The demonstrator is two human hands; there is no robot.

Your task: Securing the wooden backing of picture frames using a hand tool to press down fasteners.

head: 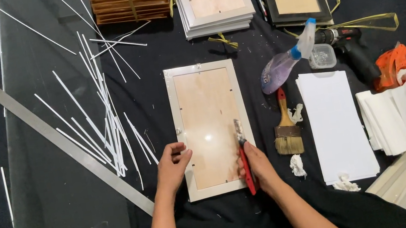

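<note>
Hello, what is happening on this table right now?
A person works on a silver picture frame lying face down on black cloth. The left hand steadies the frame's left edge. The right hand holds a red tool with its tip at the frame's right inner edge. A paintbrush, a spray bottle, a stack of white sheets and a drill lie to the right; a metal ruler and thin white strips lie to the left.
</note>
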